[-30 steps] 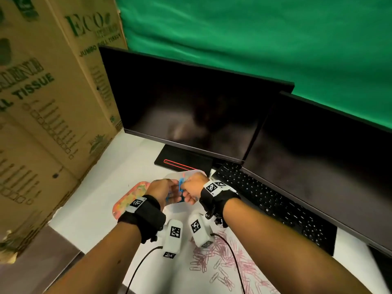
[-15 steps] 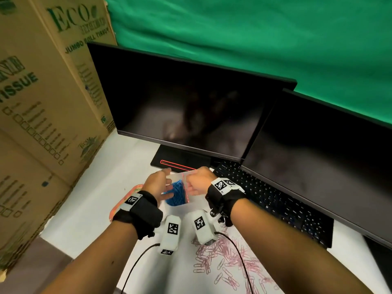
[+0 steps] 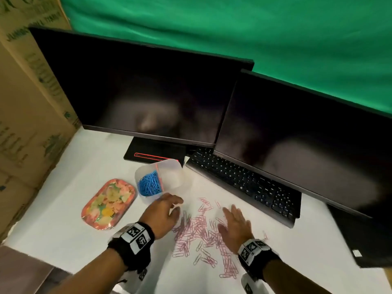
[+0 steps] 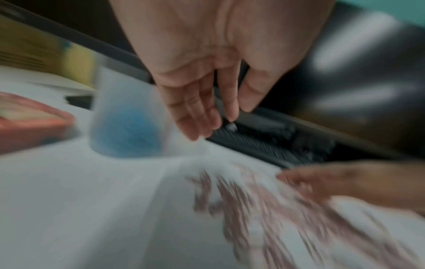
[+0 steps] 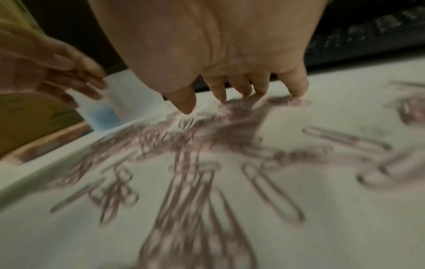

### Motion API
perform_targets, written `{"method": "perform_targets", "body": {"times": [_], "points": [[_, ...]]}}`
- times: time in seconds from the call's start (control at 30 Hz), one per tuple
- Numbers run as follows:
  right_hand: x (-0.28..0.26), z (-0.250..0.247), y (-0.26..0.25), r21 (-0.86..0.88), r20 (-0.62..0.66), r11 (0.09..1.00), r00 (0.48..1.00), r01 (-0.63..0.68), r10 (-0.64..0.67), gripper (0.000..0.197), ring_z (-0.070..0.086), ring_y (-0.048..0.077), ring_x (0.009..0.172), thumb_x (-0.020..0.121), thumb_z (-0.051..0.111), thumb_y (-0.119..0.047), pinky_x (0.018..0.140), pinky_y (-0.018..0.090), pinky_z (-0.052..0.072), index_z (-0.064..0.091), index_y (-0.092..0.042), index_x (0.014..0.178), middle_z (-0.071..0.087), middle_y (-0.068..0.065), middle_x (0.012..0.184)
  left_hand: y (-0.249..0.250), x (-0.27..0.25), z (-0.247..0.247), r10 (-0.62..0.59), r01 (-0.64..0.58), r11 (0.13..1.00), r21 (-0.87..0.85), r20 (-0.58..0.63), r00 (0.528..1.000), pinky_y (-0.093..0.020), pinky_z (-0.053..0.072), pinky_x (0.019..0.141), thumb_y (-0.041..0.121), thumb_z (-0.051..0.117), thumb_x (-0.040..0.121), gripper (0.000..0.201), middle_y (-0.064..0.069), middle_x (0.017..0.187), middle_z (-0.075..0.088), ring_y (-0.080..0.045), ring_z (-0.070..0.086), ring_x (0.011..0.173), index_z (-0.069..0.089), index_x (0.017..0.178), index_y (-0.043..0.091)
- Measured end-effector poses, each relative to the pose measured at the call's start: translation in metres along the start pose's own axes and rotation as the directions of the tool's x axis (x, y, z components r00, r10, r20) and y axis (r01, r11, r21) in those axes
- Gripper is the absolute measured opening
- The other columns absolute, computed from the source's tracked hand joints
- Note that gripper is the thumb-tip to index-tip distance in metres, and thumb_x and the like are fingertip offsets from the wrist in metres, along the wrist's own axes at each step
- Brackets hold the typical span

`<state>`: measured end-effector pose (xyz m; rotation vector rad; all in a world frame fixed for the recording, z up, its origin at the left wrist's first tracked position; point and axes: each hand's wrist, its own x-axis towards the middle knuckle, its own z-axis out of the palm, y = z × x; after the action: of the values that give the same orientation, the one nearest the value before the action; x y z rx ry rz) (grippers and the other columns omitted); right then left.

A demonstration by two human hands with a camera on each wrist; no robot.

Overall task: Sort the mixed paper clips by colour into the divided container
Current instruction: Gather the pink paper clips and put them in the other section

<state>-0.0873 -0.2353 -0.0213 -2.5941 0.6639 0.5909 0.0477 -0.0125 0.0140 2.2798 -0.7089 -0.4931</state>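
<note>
A translucent divided container [image 3: 169,168] stands on the white desk; its left compartment holds blue paper clips [image 3: 149,184], the right one looks bare. Several pink paper clips [image 3: 197,232] lie scattered in front of it. My left hand [image 3: 167,209] hovers at the pile's left edge, just in front of the container, fingers relaxed and holding nothing [image 4: 207,116]. My right hand [image 3: 233,219] lies flat with spread fingers on the pile's right side, fingertips [image 5: 299,92] touching clips. The container [image 4: 124,116] shows blurred in the left wrist view.
A floral tray [image 3: 109,203] lies left of the container. A black keyboard [image 3: 244,183] and two dark monitors [image 3: 148,88] close off the back and right. Cardboard boxes [image 3: 27,115] wall the left side. A monitor base [image 3: 154,153] sits behind the container.
Both hands have let go of the container, which now stands on the desk, and have dropped down to the pink clip pile. The head view has tilted downward.
</note>
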Motion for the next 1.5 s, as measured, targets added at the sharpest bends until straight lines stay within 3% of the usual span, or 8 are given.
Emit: {"method": "perform_targets", "body": {"times": [0.13, 0.3, 0.6, 0.87, 0.97, 1.1, 1.3, 1.5], "points": [[-0.023, 0.029, -0.010, -0.052, 0.050, 0.982, 0.983, 0.182, -0.179, 0.064, -0.020, 0.025, 0.146, 0.099, 0.024, -0.045, 0.116, 0.046, -0.012, -0.004, -0.025, 0.153, -0.026, -0.001, 0.153, 0.004, 0.011, 0.053, -0.121, 0.069, 0.969, 0.238, 0.211, 0.970, -0.035, 0.026, 0.117, 0.036, 0.049, 0.092, 0.061, -0.006, 0.158, 0.016, -0.026, 0.022, 0.144, 0.027, 0.148, 0.023], [-0.046, 0.032, -0.007, -0.010, 0.085, 0.952, 0.949, 0.306, -0.304, 0.063, -0.019, 0.016, 0.146, 0.099, 0.028, -0.043, 0.121, 0.045, -0.003, 0.000, -0.025, 0.153, -0.018, -0.004, 0.158, 0.015, 0.036, 0.081, -0.158, 0.016, 0.892, 0.451, 0.277, 0.948, -0.045, 0.011, 0.121, 0.040, 0.042, 0.093, 0.075, -0.010, 0.160, -0.014, -0.031, -0.005, 0.149, 0.000, 0.153, 0.024], [-0.055, 0.026, 0.082, 0.116, -0.122, 0.939, 0.934, -0.324, 0.337, 0.075, -0.015, 0.027, 0.147, 0.098, 0.024, -0.048, 0.121, 0.047, -0.002, -0.014, -0.009, 0.150, -0.017, 0.012, 0.159, 0.047, 0.042, 0.106, -0.073, -0.229, 0.832, 0.506, 0.509, 0.858, -0.048, 0.001, 0.120, 0.040, 0.039, 0.093, 0.073, -0.006, 0.160, -0.016, -0.028, -0.012, 0.148, 0.000, 0.152, 0.023], [-0.054, 0.046, 0.030, 0.127, 0.007, 0.988, 0.996, 0.083, -0.084, 0.070, -0.028, 0.020, 0.143, 0.099, 0.017, -0.043, 0.117, 0.033, -0.015, -0.017, -0.009, 0.149, -0.030, 0.005, 0.153, 0.049, 0.004, 0.099, 0.161, -0.327, 0.893, 0.311, 0.458, 0.874, -0.031, 0.007, 0.122, 0.028, 0.046, 0.094, 0.066, -0.003, 0.162, 0.005, -0.019, 0.005, 0.149, 0.017, 0.153, 0.021], [-0.041, 0.028, 0.014, 0.271, 0.001, 0.945, 0.982, 0.182, -0.190, 0.066, -0.018, 0.013, 0.146, 0.102, 0.028, -0.034, 0.116, 0.024, -0.010, -0.009, -0.015, 0.152, -0.022, -0.006, 0.155, 0.034, 0.000, 0.074, -0.021, -0.045, 0.948, 0.315, 0.203, 0.979, -0.030, 0.012, 0.121, 0.026, 0.048, 0.093, 0.069, -0.006, 0.161, 0.006, -0.022, 0.009, 0.149, 0.015, 0.153, 0.020], [-0.007, 0.003, 0.010, 0.251, -0.029, 0.964, 0.996, 0.086, -0.081, 0.067, -0.014, 0.016, 0.147, 0.099, 0.031, -0.028, 0.120, 0.034, -0.005, -0.009, -0.016, 0.152, -0.018, 0.000, 0.159, 0.008, -0.010, 0.054, -0.291, 0.203, 0.897, 0.393, 0.180, 0.939, -0.036, 0.008, 0.122, 0.027, 0.043, 0.094, 0.074, -0.018, 0.160, -0.001, -0.030, -0.001, 0.149, 0.001, 0.152, 0.010], [0.023, 0.000, -0.010, -0.024, 0.099, 0.968, 0.964, 0.250, -0.247, 0.068, -0.012, 0.019, 0.148, 0.097, 0.031, -0.027, 0.121, 0.042, -0.007, -0.006, -0.017, 0.153, -0.015, 0.002, 0.160, 0.016, -0.027, 0.073, -0.131, -0.043, 0.924, 0.381, 0.417, 0.899, -0.031, -0.001, 0.121, 0.024, 0.041, 0.089, 0.080, -0.009, 0.160, -0.014, -0.023, -0.011, 0.149, -0.006, 0.152, 0.012], [-0.010, 0.009, 0.009, -0.049, 0.174, 0.826, 0.819, 0.562, -0.547, 0.067, -0.001, 0.014, 0.148, 0.090, 0.021, -0.037, 0.121, 0.032, 0.002, 0.010, -0.016, 0.153, 0.001, -0.001, 0.161, 0.008, -0.036, 0.076, 0.100, -0.192, 0.963, 0.192, 0.407, 0.908, -0.024, 0.022, 0.118, 0.020, 0.045, 0.084, 0.076, 0.004, 0.159, 0.017, -0.016, 0.022, 0.146, 0.013, 0.152, 0.030]]}}
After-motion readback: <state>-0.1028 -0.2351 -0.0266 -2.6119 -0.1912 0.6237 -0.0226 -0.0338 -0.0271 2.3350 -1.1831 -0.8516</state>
